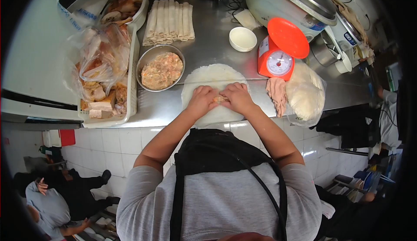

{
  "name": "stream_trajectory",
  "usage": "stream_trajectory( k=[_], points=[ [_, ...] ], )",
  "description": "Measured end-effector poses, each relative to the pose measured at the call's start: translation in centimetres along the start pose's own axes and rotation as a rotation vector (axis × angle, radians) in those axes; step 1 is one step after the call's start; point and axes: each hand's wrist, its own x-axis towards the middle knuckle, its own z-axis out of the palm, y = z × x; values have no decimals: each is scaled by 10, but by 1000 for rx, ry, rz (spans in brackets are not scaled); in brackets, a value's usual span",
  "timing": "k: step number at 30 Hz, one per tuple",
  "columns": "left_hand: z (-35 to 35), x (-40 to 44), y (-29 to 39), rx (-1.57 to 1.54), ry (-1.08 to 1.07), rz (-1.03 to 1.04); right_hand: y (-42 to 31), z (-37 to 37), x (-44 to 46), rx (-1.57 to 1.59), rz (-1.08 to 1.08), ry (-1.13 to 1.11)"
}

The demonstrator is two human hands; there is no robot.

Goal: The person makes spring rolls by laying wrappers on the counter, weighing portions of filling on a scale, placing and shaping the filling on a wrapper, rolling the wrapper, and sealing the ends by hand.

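White wrapper (213, 74) overlaps the counter's (163, 106) front edge. Left hand (202, 99) and right hand (235, 97) grip filling (220, 98) on it.

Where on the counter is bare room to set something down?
Bare counter shows between the stacked rolls and white bowl, and on the near side of the filling bowl, between crate and wrapper. Crowded: around the scale, cloth and dough bag.

the person wears a grey t-shirt (234, 197) with short sleeves, and over it a black apron (217, 152) with dark straps.
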Motion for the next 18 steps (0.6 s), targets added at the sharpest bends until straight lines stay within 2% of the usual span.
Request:
stream_trajectory(
  k=[2, 8, 11, 13, 18],
  points=[
    [-6, -1, 0, 34, 19, -13, -9, -7, 1, -9, 27, 59],
    [-10, -9, -14, -29, -85, -4, -15, 5, 19, 19, 55, -242],
    [-22, -8, -9, -13, -59, -2, -11, -3, 9, 122, -6, 50],
    [-23, -6, 1, 25, 30, -16, -11, -11, 10, 218, 58, -13],
    [-8, -8, -11, -38, -35, 39, -3, 6, 9, 187, 51, -70]
  ],
)
